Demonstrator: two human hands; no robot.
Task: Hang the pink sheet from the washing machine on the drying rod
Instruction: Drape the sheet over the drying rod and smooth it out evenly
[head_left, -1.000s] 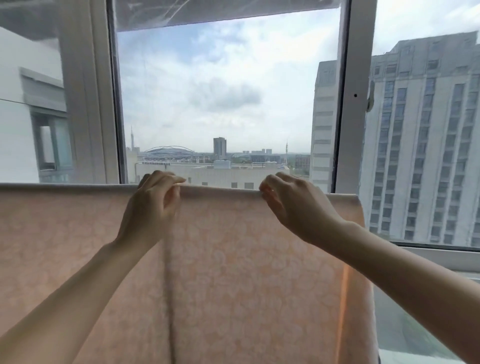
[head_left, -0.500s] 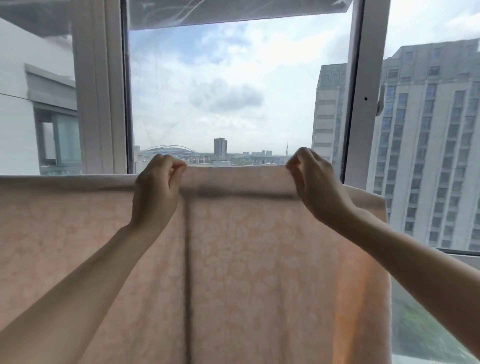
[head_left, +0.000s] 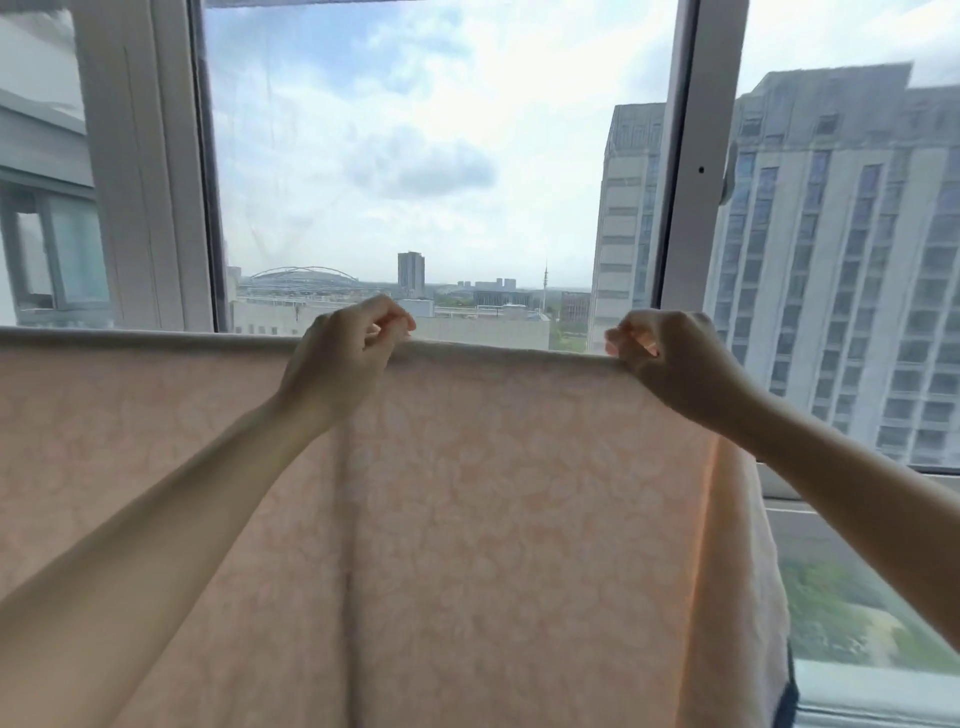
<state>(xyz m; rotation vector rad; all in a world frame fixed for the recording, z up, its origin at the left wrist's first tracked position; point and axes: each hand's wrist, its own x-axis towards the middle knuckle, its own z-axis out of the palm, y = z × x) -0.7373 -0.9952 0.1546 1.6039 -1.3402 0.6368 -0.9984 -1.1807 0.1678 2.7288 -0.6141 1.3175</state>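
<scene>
A white window frame (head_left: 685, 156) splits the view. Beyond the glass stands a tall grey tower block (head_left: 841, 260), with a domed stadium (head_left: 304, 275) far off under a cloudy sky (head_left: 415, 130).

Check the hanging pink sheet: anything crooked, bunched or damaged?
Nothing stands out. The pale pink patterned sheet hangs flat with a level top edge, left hand and right hand pinching it. One vertical crease runs below the left hand; no tears visible.
</scene>
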